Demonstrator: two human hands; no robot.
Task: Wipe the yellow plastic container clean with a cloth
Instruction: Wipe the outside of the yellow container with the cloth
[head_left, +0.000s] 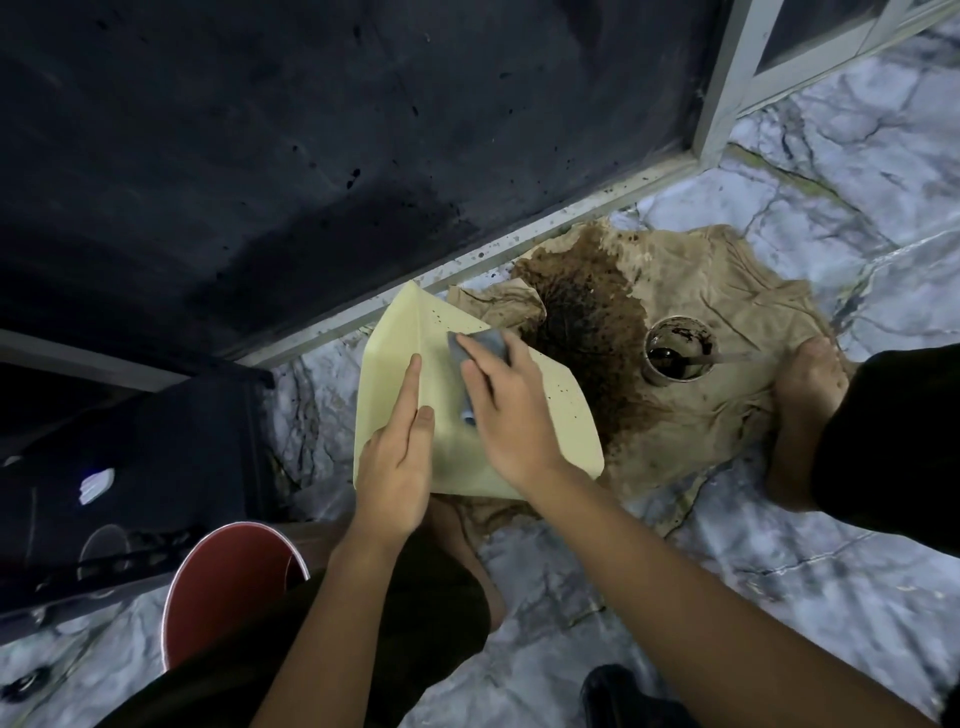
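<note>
The yellow plastic container is held tilted above the floor, its pale face speckled with small dark spots. My left hand grips its near left edge, with the fingers laid flat along the side. My right hand presses a small grey cloth against the container's upper face. Most of the cloth is hidden under my fingers.
A beige cloth with a large dark brown stain lies on the marble floor. On it stands a cup of dark liquid with a stirrer. My bare foot rests on the cloth's right side. A red bucket stands near left, below a dark glass door.
</note>
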